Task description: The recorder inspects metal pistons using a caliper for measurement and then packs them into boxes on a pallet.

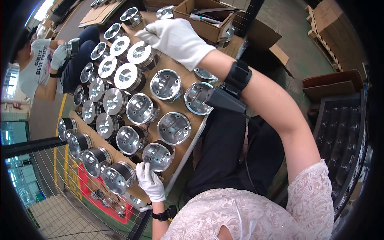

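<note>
Many shiny metal pistons point(140, 109) lie in rows on a brown cardboard sheet point(182, 150) that covers the counter. Each one is round and silver, hollow inside, with a dark band around its side. Past the sheet sits an open cardboard box point(208, 24). The floor is grey, and a wire fence point(60, 176) stands on the left. Another person point(38, 66) sits far off, holding a piston.

Both hands wear white gloves. The left hand point(150, 182) has its fingers curled against the nearest piston point(158, 156), at the sheet's near edge. The right hand point(176, 38) reaches far across and lies flat, fingers together, over the pistons at the far end. A black strap point(238, 76) wraps that arm.
</note>
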Tool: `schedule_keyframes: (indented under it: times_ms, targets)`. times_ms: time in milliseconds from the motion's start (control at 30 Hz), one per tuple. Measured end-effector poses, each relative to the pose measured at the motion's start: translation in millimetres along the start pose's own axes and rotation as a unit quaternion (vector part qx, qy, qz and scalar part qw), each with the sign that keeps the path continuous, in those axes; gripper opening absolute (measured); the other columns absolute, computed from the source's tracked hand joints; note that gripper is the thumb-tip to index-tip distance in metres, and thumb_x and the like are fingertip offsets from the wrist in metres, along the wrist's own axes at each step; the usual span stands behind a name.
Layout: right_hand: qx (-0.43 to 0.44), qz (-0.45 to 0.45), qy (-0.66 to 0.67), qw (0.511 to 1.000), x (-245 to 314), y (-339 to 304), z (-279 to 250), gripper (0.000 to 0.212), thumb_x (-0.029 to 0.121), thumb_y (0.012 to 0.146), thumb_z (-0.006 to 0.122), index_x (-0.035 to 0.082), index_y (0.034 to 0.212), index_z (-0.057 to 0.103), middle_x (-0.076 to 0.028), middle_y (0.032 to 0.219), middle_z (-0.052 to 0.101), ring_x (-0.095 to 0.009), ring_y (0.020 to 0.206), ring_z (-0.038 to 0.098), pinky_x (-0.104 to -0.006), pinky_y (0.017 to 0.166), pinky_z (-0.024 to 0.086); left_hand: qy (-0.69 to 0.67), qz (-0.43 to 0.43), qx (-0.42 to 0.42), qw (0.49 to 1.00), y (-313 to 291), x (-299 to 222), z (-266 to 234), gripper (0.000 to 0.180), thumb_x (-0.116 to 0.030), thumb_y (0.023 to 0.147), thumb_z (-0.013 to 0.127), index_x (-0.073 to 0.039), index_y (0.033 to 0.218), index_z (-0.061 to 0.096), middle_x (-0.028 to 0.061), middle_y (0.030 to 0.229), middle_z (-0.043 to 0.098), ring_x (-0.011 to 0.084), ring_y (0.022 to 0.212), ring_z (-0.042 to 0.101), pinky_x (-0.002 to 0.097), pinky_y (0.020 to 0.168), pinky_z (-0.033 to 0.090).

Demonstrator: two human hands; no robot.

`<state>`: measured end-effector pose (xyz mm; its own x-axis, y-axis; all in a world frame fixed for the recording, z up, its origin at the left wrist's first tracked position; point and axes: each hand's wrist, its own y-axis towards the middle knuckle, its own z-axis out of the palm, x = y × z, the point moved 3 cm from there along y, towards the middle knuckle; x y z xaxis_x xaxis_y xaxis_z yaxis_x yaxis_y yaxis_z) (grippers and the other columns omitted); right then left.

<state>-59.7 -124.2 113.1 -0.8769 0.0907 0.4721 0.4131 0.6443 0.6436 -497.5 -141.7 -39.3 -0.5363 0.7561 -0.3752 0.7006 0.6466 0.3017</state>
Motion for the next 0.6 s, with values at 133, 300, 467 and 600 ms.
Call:
schedule_keyframes:
  times_ms: [133,300,467,600]
  targets:
    - [-0.11,-0.07,0.099,0.986,6,33,-53,0.038,0.044,0.1,0.054,0.012,0.101,0.076,-0.008,0.082,0.074,-0.025,0.073,0.071,-0.0367,0.071,0.056,-0.006,0.003,-0.013,1.0,1,0,4,0.033,0.004,0.087,0.056,-0.001,0.119,0.063,0.0193,0.124,0.06,0.0407,0.121,0.056,0.0491,0.103,0.045]
    - [-0.051,0.093,0.003,0.994,-22,-15,-130,0.027,0.022,0.098,0.057,0.001,0.11,0.071,-0.01,0.082,0.072,-0.02,0.075,0.069,-0.0305,0.067,0.055,0.009,-0.001,-0.004,1.0,-1,1,-1,0.034,0.004,0.086,0.056,-0.002,0.12,0.063,0.0198,0.125,0.06,0.0411,0.121,0.056,0.0487,0.103,0.045]
    - [-0.062,0.163,0.057,0.983,-61,-59,-120,0.02,0.017,0.094,0.062,0.011,0.108,0.075,-0.007,0.084,0.074,-0.016,0.068,0.071,-0.03,0.067,0.056,0.004,0.005,-0.004,1.0,-3,4,2,0.036,0.002,0.086,0.056,-0.002,0.121,0.063,0.0201,0.127,0.06,0.0415,0.121,0.056,0.0486,0.103,0.046]
    - [-0.025,0.136,0.037,0.99,-61,-57,-100,0.02,0.017,0.092,0.062,0.01,0.105,0.075,-0.008,0.091,0.075,-0.024,0.082,0.072,-0.0325,0.074,0.057,0.006,0.001,-0.001,1.0,-4,4,2,0.038,0.001,0.087,0.056,-0.004,0.124,0.063,0.0203,0.128,0.06,0.0417,0.121,0.056,0.0488,0.103,0.046]
